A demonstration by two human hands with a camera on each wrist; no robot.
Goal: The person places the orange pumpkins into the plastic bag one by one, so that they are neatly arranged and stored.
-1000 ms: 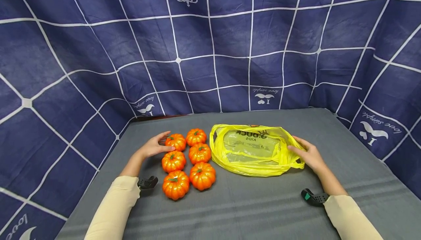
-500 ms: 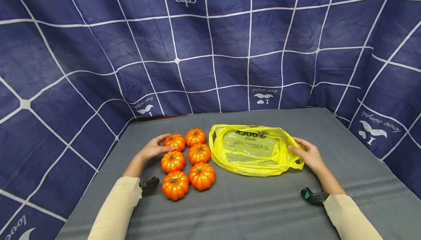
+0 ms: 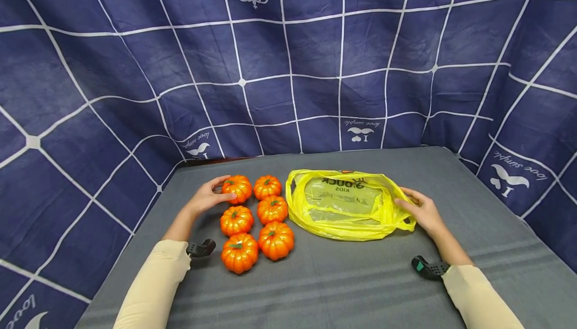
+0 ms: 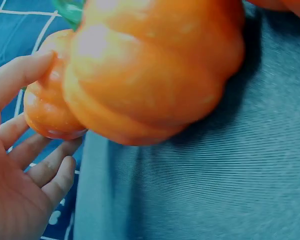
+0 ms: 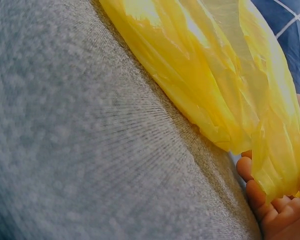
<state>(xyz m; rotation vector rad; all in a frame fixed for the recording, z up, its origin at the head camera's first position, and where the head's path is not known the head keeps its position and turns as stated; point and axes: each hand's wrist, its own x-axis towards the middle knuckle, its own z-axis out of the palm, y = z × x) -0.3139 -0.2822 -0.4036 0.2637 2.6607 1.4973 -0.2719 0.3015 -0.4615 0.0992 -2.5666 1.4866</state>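
My left hand [image 3: 206,199] holds a small orange pumpkin [image 3: 237,189], the far left one of a group. In the left wrist view its thumb lies on this pumpkin [image 4: 50,107] and the fingers reach beneath it. A larger-looking pumpkin [image 4: 155,70] fills the foreground there. At the right, my right hand [image 3: 424,212] pinches the right end of a yellow plastic bag [image 3: 342,233], which lies with its mouth spread wide and dark lettering showing inside. The right wrist view has the fingers [image 5: 260,195] partly hidden behind the yellow film [image 5: 277,150].
Several more pumpkins stand in two rows between my left hand and the bag, among them a back one [image 3: 268,187] and a front one [image 3: 240,253]. All rest on a grey cloth-covered table [image 3: 342,289]. A blue checked curtain [image 3: 315,68] encloses the back and sides.
My left hand has raised the far left pumpkin slightly and shifted it a little left, opening a gap to its neighbours. The right hand and bag stay put.
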